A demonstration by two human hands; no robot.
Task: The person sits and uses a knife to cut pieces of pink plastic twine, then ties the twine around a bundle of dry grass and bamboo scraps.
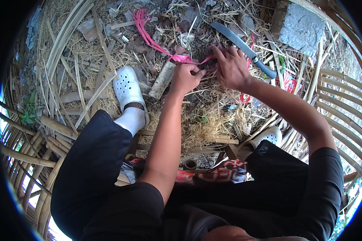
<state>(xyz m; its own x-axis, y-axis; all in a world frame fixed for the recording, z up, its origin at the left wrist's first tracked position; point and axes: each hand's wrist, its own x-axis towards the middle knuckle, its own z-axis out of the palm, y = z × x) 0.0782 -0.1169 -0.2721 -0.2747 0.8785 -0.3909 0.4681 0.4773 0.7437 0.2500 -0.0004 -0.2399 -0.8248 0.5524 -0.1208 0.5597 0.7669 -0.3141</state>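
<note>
A pink plastic twine [184, 59] runs between my two hands, its frayed bundle of strands trailing off to the far left over the littered ground. My left hand [187, 78] is closed on the twine, thumb pressed against the curled fingers. To its right, my right hand [232, 67] bends over the twine with fingers curled down; its fingertips are partly hidden, and the strand runs in under them. Just beyond the right hand lies a large curved knife [239, 42] with a dark handle, on the ground. A short flat wooden piece [162, 80] rests beside my left wrist.
A grey concrete block [301, 30] sits at the far right. Bamboo strips [70, 34] lie at the far left, and curved bamboo slats [344, 102] stand at the right. Straw and shavings [201, 132] cover the ground between my white clogs [128, 86].
</note>
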